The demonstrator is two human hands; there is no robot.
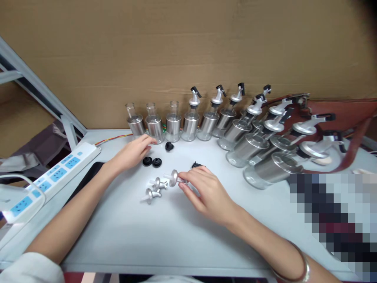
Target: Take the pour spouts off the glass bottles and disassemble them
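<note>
Silver metal sits at my fingertips: a round-collared silver pourer spout with a clear tube (173, 178) is pinched between the thumb and forefinger of my right hand (210, 192), its tube pointing left. Just to the left of that grip lie two more spouts of the same kind, one farther from me (158, 183) and one nearer (149, 195). A small black piece (196, 164) lies just beyond my right knuckles, partly hidden by them.

My left hand (134, 151) is loosely open, fingers a little bent, near the open-necked glass bottle in a brushed-steel sleeve (154, 125); I cannot tell whether my fingertips touch it. Two round black stoppers (157, 162) lie just beside that hand, towards me, and a third black stopper (169, 146) lies near the bottles.

The pale grey tabletop (123, 236) carries a row of bottles along its back, those towards the right wearing spouts with black levers (191, 125). Behind rises brown cardboard (147, 47); at the left are a white power strip with blue sockets (55, 173) and a grey metal frame (32, 82), at the right a reddish-brown leather bag (332, 110)
</note>
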